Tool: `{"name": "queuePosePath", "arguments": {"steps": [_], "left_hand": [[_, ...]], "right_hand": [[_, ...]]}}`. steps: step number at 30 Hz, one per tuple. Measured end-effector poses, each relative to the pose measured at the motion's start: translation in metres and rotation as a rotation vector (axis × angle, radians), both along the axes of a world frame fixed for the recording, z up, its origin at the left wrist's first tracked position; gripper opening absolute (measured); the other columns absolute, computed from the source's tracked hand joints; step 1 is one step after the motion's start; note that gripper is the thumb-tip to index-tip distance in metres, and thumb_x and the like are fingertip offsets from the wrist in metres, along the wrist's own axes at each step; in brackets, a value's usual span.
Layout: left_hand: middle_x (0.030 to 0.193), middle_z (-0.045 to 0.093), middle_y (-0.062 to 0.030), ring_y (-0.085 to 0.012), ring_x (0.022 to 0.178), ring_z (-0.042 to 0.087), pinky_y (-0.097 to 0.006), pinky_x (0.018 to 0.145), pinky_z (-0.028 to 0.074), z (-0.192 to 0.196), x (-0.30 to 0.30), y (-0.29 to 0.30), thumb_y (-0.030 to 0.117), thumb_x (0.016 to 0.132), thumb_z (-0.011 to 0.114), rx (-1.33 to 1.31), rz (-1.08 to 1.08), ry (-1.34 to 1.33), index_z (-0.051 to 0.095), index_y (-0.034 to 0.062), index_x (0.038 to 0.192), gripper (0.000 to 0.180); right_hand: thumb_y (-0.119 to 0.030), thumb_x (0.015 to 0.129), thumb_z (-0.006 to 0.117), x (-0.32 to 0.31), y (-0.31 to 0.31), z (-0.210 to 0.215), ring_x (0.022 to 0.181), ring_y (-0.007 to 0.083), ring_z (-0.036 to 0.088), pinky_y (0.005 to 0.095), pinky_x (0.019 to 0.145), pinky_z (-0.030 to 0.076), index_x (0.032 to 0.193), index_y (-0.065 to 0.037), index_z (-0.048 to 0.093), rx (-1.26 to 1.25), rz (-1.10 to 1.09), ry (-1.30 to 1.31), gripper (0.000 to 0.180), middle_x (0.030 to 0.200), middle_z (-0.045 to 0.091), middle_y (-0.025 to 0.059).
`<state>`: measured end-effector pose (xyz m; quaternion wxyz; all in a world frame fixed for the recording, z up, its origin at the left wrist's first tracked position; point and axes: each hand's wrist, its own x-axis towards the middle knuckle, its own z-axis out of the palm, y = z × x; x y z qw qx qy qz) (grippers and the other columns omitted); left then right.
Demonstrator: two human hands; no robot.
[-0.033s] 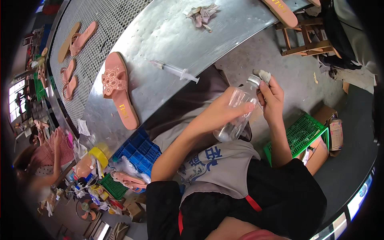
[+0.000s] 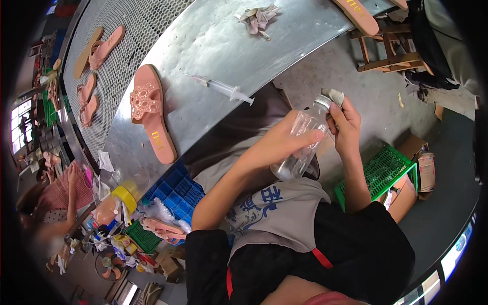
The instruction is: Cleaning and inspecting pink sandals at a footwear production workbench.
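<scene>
A clear plastic bottle (image 2: 294, 166) with a whitish cap (image 2: 322, 101) is held tilted above my lap. My left hand (image 2: 290, 136) is closed round the bottle's body, thumb across its front. At the cap my right hand (image 2: 346, 124) has its fingers bent and pressed; a pale wrap (image 2: 334, 95) covers one fingertip. Beyond my hands, on the metal table (image 2: 213, 51), lies a clear syringe (image 2: 222, 89) with its plunger end over the edge. Left of the syringe is a pink slide sandal (image 2: 152, 112) with a cut-out, studded strap.
A crumpled cloth (image 2: 258, 20) lies farther along the table. More sandals (image 2: 107, 47) rest on the mesh surface (image 2: 137, 30). Blue crates (image 2: 175, 190) stand at my left, a green crate (image 2: 378, 173) at my right. A wooden stool (image 2: 391, 51) is beyond. Another person (image 2: 61, 203) sits far left.
</scene>
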<state>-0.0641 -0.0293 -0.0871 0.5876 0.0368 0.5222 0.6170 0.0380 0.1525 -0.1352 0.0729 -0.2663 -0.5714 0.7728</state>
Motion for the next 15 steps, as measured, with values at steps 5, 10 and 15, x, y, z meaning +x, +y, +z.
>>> {"name": "queuePosePath", "arguments": {"steps": [5, 10, 15], "left_hand": [[0.109, 0.062, -0.007, -0.0103, 0.091, 0.061, -0.028, 0.072, 0.052, -0.001, 0.004, -0.005, 0.039, 0.099, 0.077, -0.011, -0.002, 0.016, 0.05, -0.003, 0.134, 0.062], [0.113, 0.064, -0.0066, -0.0117, 0.1, 0.062, -0.029, 0.083, 0.054, -0.011, 0.004, -0.008, 0.036, 0.1, 0.076, 0.019, -0.039, 0.025, 0.051, -0.0015, 0.137, 0.059], [0.113, 0.065, -0.0111, -0.015, 0.098, 0.064, -0.031, 0.083, 0.054, 0.004, -0.003, -0.011, 0.041, 0.095, 0.081, 0.017, -0.046, 0.142, 0.052, -0.0043, 0.133, 0.066]], "right_hand": [[-0.013, 0.109, 0.055, 0.001, -0.001, -0.001, 0.059, 0.0024, 0.038, 0.0206, 0.054, 0.031, 0.139, -0.002, 0.065, 0.005, 0.03, -0.014, 0.033, 0.093, 0.065, -0.0002], [-0.014, 0.109, 0.056, 0.003, 0.001, 0.0, 0.059, 0.0027, 0.038, 0.0208, 0.054, 0.031, 0.139, -0.002, 0.066, 0.027, 0.035, -0.018, 0.033, 0.092, 0.064, -0.0004], [-0.014, 0.109, 0.057, -0.002, -0.001, 0.005, 0.058, 0.0024, 0.039, 0.0202, 0.053, 0.03, 0.141, -0.002, 0.064, 0.071, 0.032, -0.005, 0.034, 0.091, 0.063, -0.0008]]}}
